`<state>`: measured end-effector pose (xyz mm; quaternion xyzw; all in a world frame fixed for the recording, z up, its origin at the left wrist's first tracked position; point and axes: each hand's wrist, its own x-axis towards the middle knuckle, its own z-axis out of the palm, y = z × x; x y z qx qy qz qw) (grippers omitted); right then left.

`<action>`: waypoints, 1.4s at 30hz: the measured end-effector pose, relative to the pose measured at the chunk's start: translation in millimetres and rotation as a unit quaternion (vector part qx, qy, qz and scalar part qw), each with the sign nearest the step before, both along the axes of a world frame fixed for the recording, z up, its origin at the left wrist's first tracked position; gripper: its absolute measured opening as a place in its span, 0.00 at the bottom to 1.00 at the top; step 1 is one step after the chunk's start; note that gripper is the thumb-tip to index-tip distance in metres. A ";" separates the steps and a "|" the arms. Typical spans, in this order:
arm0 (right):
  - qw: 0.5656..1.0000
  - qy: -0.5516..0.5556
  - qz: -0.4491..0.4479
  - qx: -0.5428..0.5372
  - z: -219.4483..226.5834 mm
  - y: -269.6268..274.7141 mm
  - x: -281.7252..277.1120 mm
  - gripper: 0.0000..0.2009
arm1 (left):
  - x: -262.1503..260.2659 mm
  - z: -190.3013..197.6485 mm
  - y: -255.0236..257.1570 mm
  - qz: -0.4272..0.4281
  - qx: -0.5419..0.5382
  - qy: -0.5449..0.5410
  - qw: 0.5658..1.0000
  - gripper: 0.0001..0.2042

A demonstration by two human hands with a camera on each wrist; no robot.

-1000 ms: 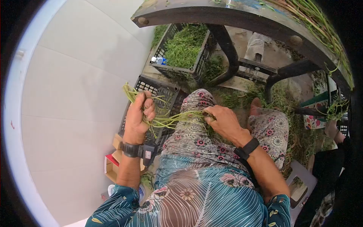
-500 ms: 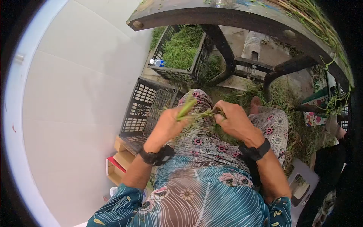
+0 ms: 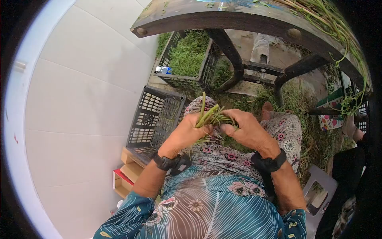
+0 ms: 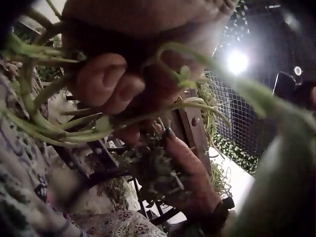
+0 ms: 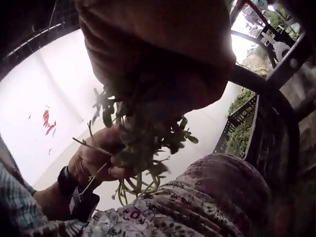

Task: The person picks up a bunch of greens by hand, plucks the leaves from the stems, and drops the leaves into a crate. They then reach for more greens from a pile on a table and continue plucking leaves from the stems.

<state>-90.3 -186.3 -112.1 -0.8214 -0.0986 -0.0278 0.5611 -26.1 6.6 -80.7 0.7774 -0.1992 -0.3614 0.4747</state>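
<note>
Over the lap, both hands hold one bunch of leafy green stems point(image 3: 212, 116). My left hand point(image 3: 185, 134) grips the thick stem ends, which poke up above its thumb side. Close beside it, my right hand point(image 3: 250, 130) holds the other part of the bunch, its fingertips almost meeting the left hand's. In the left wrist view, the left fingers point(image 4: 109, 84) curl round looping stems point(image 4: 74, 136). Small leaves point(image 5: 148, 136) hang in a clump below the right hand point(image 5: 158, 54) in the right wrist view, partly covering the left hand point(image 5: 96, 158).
A curved dark table point(image 3: 223, 20) bears long stems point(image 3: 338, 28) at its right. Beneath stands a black crate point(image 3: 195, 81) heaped with greens and a bottle point(image 3: 163, 70). Another black crate point(image 3: 145, 115) is near the left knee. Loose greens point(image 3: 314, 139) litter the floor; a white wall point(image 3: 75, 103) rises left.
The left hand has come right and down from beside the crate to meet the right hand. Stems earlier stretched between the hands are now folded into a compact bunch.
</note>
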 end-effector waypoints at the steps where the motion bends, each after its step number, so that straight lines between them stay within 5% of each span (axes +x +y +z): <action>1: 1.000 -0.001 0.009 -0.013 -0.6 -0.6 -0.7 0.16 | -2.6 0.1 -1.3 0.002 -0.003 -0.022 1.000 0.12; 8: 0.999 0.036 0.013 -0.003 8.5 -0.2 -3.1 0.12 | -11.1 8.2 -13.8 0.051 -0.049 -0.063 0.996 0.09; 17: 0.998 0.031 0.035 0.039 21.7 -10.5 -10.4 0.12 | -11.8 20.4 -17.9 0.008 -0.034 -0.077 0.996 0.09; 20: 0.998 -0.037 -0.011 -0.042 18.3 -8.6 -10.4 0.11 | -17.4 16.5 -23.2 0.022 -0.098 -0.069 0.992 0.08; 26: 0.976 -0.091 0.048 -0.190 42.0 -6.5 -18.5 0.06 | -12.2 29.5 -22.5 -0.092 -0.041 -0.148 0.984 0.08; 29: 0.978 -0.132 0.115 -0.111 60.4 -7.8 -20.4 0.06 | -23.5 56.3 -16.8 0.017 -0.075 0.111 0.991 0.05; 32: 0.976 -0.151 0.146 0.050 75.5 -4.4 -18.3 0.07 | -29.1 54.9 -9.8 0.003 -0.206 0.120 0.971 0.05; 34: 0.979 -0.031 0.100 0.177 75.5 -7.6 -18.5 0.07 | -24.6 54.7 -13.9 -0.032 -0.330 0.211 0.919 0.05; 35: 0.961 0.003 0.077 0.264 70.1 -7.0 -17.0 0.07 | -20.8 54.0 -18.1 -0.055 -0.397 0.272 0.875 0.06; 37: 0.895 0.051 0.022 0.442 59.1 -5.8 -14.1 0.06 | -17.2 48.8 -25.5 -0.005 -0.391 0.262 0.882 0.10; 39: 0.757 0.134 -0.013 0.640 52.5 -12.0 -7.2 0.07 | -11.6 45.3 -27.4 0.048 -0.383 0.250 0.888 0.15; 42: 0.733 0.167 -0.161 0.640 46.8 -32.5 -19.1 0.09 | 7.5 46.7 -9.0 0.100 -0.333 0.234 0.908 0.18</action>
